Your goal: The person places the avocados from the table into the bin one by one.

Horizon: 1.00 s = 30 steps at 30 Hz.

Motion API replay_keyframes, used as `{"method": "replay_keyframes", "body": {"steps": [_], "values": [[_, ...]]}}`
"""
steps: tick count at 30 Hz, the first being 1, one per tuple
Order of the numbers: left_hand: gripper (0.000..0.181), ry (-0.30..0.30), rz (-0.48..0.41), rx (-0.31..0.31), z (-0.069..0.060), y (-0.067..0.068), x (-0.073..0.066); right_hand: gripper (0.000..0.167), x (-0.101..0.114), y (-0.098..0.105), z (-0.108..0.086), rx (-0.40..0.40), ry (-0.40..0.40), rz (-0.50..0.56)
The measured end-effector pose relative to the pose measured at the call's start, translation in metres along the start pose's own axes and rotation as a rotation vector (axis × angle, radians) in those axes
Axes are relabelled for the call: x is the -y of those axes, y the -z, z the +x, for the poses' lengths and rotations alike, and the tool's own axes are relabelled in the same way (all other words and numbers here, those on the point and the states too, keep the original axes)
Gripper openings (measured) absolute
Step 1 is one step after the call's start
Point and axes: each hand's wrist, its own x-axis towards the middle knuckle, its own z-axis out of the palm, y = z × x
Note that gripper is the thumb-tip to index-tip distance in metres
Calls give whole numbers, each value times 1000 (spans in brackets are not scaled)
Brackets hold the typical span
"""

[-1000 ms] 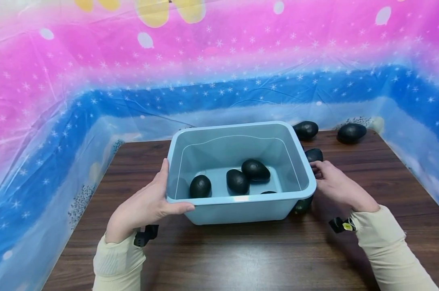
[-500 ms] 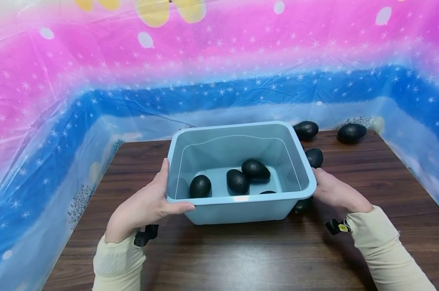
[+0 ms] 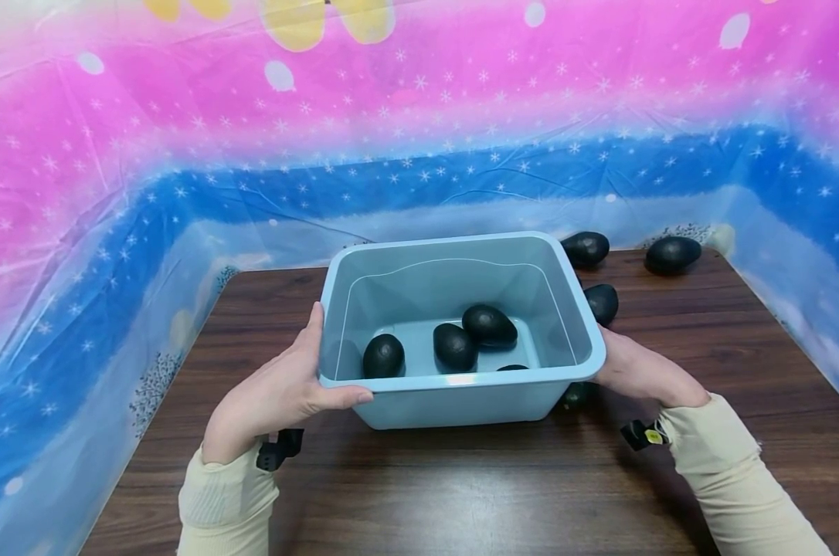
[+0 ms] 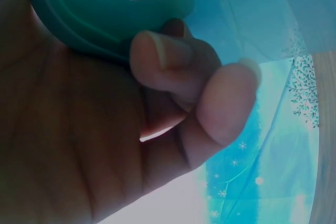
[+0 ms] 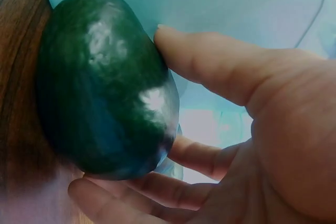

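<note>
Busy at a pale-blue rectangular plastic tub point(image 3: 454, 405)
My left hand point(image 3: 273, 394) grips its corner; my right hand point(image 3: 645, 369) curls round a glossy dark-green oval avocado point(image 5: 105, 87) beside it.

Head view: one avocado point(image 3: 512, 367) mostly hidden behind tub's point(image 3: 454, 401) near rim, right hand's point(image 3: 645, 369) fingers behind its right rim

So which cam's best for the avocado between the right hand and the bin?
Right wrist: the avocado fills much of the frame, stem to rounded end, with the right hand hardly covering it. Head shows only a dark part below the right corner of the bin; bin and hand hide the rest. Left wrist doesn't show it.
</note>
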Motion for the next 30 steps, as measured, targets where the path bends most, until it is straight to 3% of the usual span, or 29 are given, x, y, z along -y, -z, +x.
{"method": "replay_keyframes", "body": {"steps": [19, 30], "values": [[131, 4, -1, 4, 0, 0, -1, 57, 3, 5, -1, -12, -1, -52], [130, 6, -15, 6, 0, 0, -2, 55, 7, 28, -6, -44, -224, -97]]}}
